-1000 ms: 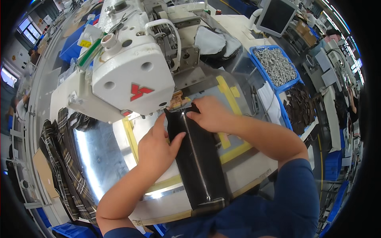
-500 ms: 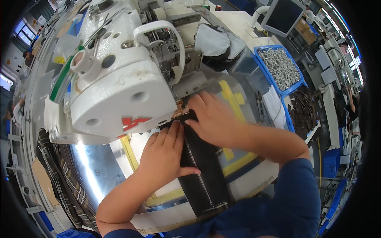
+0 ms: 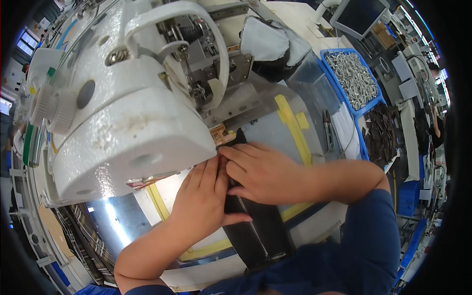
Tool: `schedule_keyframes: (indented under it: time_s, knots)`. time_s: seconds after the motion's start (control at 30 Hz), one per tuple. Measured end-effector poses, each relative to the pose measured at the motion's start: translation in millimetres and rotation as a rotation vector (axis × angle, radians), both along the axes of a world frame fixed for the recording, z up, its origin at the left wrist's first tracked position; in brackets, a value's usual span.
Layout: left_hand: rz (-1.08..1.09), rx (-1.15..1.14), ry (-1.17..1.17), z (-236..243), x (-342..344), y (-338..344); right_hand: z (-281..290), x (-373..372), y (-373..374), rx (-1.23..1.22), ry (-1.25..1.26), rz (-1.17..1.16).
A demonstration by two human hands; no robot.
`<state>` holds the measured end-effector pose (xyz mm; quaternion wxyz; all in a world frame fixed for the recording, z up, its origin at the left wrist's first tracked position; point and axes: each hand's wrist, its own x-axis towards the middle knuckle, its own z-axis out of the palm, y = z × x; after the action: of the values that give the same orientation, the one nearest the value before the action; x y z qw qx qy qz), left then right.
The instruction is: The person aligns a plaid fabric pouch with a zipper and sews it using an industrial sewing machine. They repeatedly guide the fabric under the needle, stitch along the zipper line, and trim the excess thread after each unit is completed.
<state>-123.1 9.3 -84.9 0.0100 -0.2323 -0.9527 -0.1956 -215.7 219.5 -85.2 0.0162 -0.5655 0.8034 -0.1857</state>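
Left hand (image 3: 202,196) and right hand (image 3: 268,173) contact black zippered piece (image 3: 270,226); white sewing machine (image 3: 130,130) stands forward-left of both hands.

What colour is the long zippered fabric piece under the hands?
The fabric piece is black, best in the head view.

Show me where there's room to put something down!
Shiny metal lies bare between the checked cloth and left yellow tape. So does a grey patch between the sewing machine, right yellow tape and right hand. The left hand and right hand crowd the black cloth; metal bits fill the blue tray.
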Motion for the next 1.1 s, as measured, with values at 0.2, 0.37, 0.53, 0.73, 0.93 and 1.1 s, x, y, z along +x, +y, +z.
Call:
schedule_keyframes:
  time_s: [0.2, 0.37, 0.53, 0.73, 0.93, 1.1]
  knots:
    - [0.003, -0.011, -0.025, 3.3, -3.2, 1.2, 0.8, -3.2, 0.0, 0.002, -0.007, 0.004]
    - [-0.003, -0.039, -0.026, 6.6, -3.6, 0.8, -1.3, -1.2, -0.6, -0.006, -0.015, -0.003]
    - [0.002, -0.029, -0.017, 1.3, -2.1, 0.1, -1.6, 0.8, 0.0, -0.010, 0.008, -0.014]
    - [0.004, -0.028, -0.003, 0.8, -2.6, 1.0, 0.2, 0.8, 0.8, -0.011, 0.012, -0.012]
    - [0.013, 0.031, -0.014, -2.0, -1.7, 1.6, 0.2, 2.6, 0.1, -0.010, -0.024, -0.029]
    - [0.013, 0.022, 0.004, -3.2, -0.1, -0.9, 0.7, 5.1, -2.1, -0.010, -0.027, -0.036]
